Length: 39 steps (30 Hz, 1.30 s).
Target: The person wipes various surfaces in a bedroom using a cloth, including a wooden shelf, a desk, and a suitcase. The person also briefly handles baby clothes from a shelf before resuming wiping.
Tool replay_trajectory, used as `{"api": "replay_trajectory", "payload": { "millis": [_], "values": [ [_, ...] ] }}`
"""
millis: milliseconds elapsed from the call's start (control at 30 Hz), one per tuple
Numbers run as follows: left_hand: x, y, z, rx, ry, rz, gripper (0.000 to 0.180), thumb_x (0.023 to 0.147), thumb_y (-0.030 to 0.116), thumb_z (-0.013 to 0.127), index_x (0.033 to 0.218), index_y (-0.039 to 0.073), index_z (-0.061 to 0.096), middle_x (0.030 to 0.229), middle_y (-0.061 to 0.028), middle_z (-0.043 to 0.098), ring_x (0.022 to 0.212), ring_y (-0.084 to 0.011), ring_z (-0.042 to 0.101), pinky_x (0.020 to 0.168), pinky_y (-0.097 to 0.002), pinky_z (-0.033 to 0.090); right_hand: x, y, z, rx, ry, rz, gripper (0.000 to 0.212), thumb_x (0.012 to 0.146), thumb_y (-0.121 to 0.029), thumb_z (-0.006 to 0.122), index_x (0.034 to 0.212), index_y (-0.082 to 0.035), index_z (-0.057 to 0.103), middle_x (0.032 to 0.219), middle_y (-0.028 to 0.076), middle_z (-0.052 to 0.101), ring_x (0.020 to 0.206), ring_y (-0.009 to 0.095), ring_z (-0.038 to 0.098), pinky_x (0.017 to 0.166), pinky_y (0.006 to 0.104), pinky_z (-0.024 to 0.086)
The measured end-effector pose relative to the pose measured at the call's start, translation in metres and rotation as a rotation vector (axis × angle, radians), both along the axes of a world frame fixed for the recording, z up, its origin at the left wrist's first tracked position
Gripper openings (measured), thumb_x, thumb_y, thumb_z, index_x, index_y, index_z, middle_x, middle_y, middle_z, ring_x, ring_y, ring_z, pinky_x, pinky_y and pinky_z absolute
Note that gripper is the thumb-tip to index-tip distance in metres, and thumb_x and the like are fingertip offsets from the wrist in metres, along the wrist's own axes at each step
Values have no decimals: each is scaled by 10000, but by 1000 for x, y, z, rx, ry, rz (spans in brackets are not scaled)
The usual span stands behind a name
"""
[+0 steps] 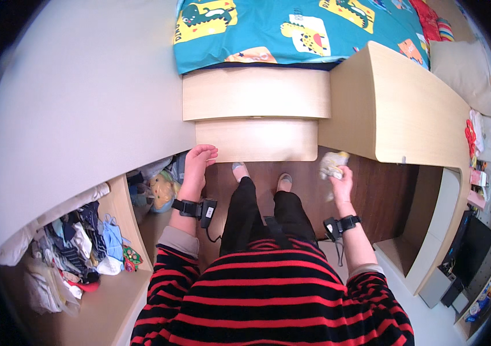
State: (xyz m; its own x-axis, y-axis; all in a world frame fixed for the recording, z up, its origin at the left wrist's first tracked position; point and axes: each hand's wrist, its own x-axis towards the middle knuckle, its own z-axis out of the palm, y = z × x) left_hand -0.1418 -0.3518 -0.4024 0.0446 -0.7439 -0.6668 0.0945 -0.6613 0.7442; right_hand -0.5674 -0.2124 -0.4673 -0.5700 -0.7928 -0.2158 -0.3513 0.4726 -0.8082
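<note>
My right hand [342, 182] is closed on a crumpled pale cloth [332, 165] with a yellowish edge, held above the dark wooden floor. The cloth's exact kind cannot be made out. My left hand [201, 154] holds nothing; its fingers are loosely bent and apart, near the left front corner of a light wooden step [257, 140]. Below and left of that hand, a plush toy [163, 191] with a yellow head and blue body sits among grey and dark cloths in an open compartment.
A bed with teal dinosaur-print bedding [268, 34] stands ahead, behind a second wooden step [257, 95]. At left, an open shelf [133, 222] holds piled clothes [78, 245] under a grey panel [90, 86]. On the right are a wooden cabinet [412, 106] and a black screen [476, 245].
</note>
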Motion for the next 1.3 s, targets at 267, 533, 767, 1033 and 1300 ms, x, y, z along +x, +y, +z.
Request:
{"api": "replay_trajectory", "payload": {
  "millis": [267,533,767,1033,1300],
  "values": [
    [18,-56,-78,39,-64,-71,176,853,62,506,985,40,622,930,-59,667,828,-128,611,724,-254,471,47,-180,-56,104,-385,2,483,714,-184,733,1126,0,561,1077,149,614,958,219,598,837,341,480],
    [5,-52,-177,146,-85,-32,168,866,87,527,990,42,630,954,-50,661,872,-136,611,749,-268,473,-49,-285,-171,420,480,172,732,797,-495,644,1373,-106,415,1464,258,247,1309,417,328,1056,470,332],
    [-22,-36,-279,203,70,111,130,881,49,543,982,25,620,971,-74,654,929,-166,618,787,-282,492,-64,-319,-319,312,897,404,713,892,-485,524,1452,-134,258,1512,222,179,1350,415,253,1070,553,264],
    [-51,-19,-337,289,191,209,160,878,20,528,1003,17,628,957,-65,669,922,-154,623,808,-282,488,-93,-415,-349,194,949,379,796,854,-603,501,1414,-69,313,1469,280,227,1330,442,273,1068,562,239],
    [-20,-36,-319,214,242,251,144,911,48,529,1011,42,633,978,-62,666,928,-158,624,818,-284,488,200,-416,-333,30,874,675,899,783,-612,588,1389,12,360,1448,292,262,1362,436,201,1108,541,160]
  ]
}}
